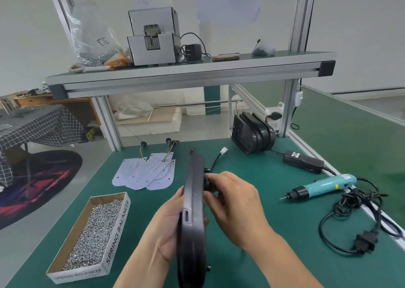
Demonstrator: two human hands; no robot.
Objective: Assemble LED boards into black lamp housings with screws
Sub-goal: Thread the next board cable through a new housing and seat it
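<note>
Head view shows the green bench (135,211), the black lamp housing (192,200) held on edge above it, my left hand (168,228) gripping its rim, my right hand (234,202) pinching a small black plug (207,179) on its back: wiring being seated, I judge, so next it must lie flat for screws (94,233).

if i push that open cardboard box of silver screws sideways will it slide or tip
The shallow white cardboard box sits low and flat, so it would probably slide, not tip. It holds a deep layer of small silver screws, so it is likely heavy for its size. With no lid, a jerky lift could spill them.
</note>
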